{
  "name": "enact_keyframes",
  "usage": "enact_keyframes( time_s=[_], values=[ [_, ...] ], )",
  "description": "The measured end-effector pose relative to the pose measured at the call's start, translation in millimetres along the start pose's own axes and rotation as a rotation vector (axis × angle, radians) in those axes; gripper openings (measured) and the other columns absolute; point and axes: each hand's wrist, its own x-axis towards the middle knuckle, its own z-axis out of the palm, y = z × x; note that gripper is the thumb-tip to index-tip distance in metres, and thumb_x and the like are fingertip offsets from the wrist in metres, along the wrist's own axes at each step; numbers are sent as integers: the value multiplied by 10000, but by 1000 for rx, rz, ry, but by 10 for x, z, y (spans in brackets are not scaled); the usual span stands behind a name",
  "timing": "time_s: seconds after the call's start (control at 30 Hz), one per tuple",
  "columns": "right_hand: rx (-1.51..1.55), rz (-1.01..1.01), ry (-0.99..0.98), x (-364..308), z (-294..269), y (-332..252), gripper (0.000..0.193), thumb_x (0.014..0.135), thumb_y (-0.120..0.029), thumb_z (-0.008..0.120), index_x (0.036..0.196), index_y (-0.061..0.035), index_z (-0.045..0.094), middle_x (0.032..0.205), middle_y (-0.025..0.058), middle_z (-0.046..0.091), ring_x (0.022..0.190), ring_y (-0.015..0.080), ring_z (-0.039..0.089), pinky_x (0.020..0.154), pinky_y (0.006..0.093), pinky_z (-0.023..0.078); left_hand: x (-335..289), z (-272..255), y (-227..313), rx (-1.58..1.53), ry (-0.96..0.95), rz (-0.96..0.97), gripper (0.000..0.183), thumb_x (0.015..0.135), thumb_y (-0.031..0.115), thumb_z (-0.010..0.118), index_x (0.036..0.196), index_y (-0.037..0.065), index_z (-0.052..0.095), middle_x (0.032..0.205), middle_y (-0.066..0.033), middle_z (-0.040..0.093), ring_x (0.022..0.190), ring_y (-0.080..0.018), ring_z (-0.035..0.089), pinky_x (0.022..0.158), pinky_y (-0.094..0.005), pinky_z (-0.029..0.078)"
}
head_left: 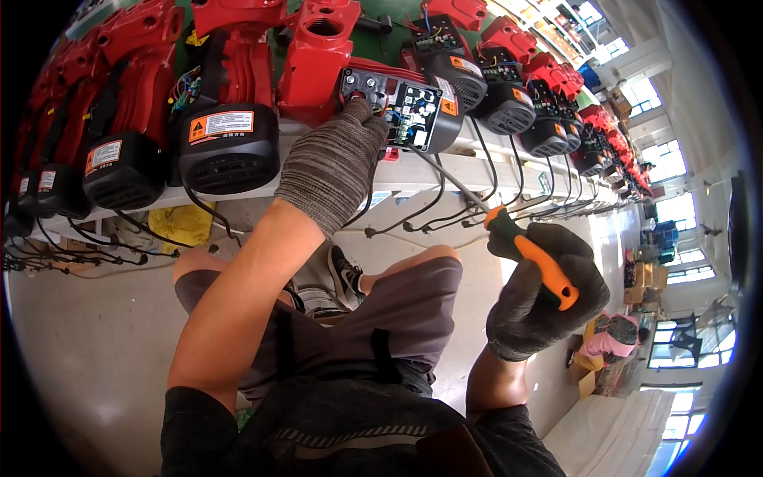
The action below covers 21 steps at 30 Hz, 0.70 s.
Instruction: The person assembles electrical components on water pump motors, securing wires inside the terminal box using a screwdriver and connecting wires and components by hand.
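Observation:
A red pump (316,60) with a black motor end sits in front of me, its control box (413,111) uncovered, showing a circuit board, wires and terminals. My left hand (338,155), in a grey-brown knit glove, reaches to the box's left part. Its fingers are bent together at a small dark red part, and what they pinch is hidden. Gloved too, my right hand (548,290) is closed round the orange and black handle of a screwdriver (534,256). The screwdriver's long shaft slants up to the left, and its tip is at the lower edge of the box.
More red pumps with black motor ends (229,151) line the bench on both sides. Black power cables (429,215) hang off the front edge. Under the bench lies a yellow bag (181,225). A person in pink (610,340) bends by cardboard boxes at the far right.

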Motion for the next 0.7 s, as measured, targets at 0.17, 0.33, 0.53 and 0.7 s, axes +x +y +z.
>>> enact_keyframes(
  time_s=[0.17, 0.33, 0.53, 0.7],
  values=[
    [-277, -274, -603, 212, -105, -220, 376, 897, -270, 765, 1121, -60, 548, 1104, 226, 642, 926, 325, 692, 778, 393, 586, 33, 10, 12, 0, -27, -8, 339, 864, 36, 601, 1200, 34, 650, 1274, -190, 578, 1074, -321, 670, 930, -422, 541],
    [-558, -221, -686, 561, -157, -476, 572, 849, -476, 793, 1076, 20, 620, 981, 193, 669, 906, 266, 676, 807, 360, 563, 66, -87, 67, 12, -47, -39, 328, 858, 14, 599, 1180, 41, 655, 1256, -177, 588, 1069, -328, 670, 899, -423, 552],
    [-562, -331, -733, 693, -24, -469, 247, 804, -76, 706, 1017, 5, 610, 871, 147, 605, 757, 281, 608, 674, 371, 509, 94, -184, 77, 81, -100, -12, 296, 863, 9, 588, 1149, 41, 658, 1237, -198, 599, 1067, -329, 669, 884, -415, 558],
    [-471, -395, -666, 640, -80, -455, 346, 712, -65, 651, 1058, -46, 634, 874, 136, 579, 783, 278, 599, 681, 378, 513, 162, -103, 85, 84, -117, 8, 303, 867, -1, 579, 1158, 41, 655, 1214, -210, 608, 1068, -330, 670, 877, -423, 564]
  ],
)
